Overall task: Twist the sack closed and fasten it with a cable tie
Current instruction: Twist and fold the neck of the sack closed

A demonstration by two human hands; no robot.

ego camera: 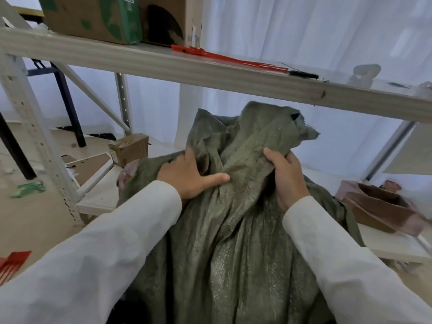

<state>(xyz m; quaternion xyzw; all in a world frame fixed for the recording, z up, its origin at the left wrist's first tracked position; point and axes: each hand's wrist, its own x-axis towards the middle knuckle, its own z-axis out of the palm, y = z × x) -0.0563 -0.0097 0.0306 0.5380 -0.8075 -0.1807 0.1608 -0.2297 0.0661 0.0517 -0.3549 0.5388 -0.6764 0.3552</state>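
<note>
A big olive-green woven sack (233, 242) stands in front of me, its loose mouth (261, 127) bunched and rising under the shelf. My left hand (189, 176) grips a fold of the sack's neck on the left, thumb stretched across the cloth. On the right of the neck, my right hand (286, 176) is closed around a gathered wad of the fabric. Red cable ties (224, 57) lie in a bundle on the wooden shelf above, with a black cable tie (301, 73) to their right.
The wooden shelf board (163, 64) crosses just above the sack. Cardboard boxes (93, 17) stand on it at the left. A small box (128, 149) sits on the lower shelf, a brown container (376, 206) at the right. More red ties (12, 263) lie at the left edge.
</note>
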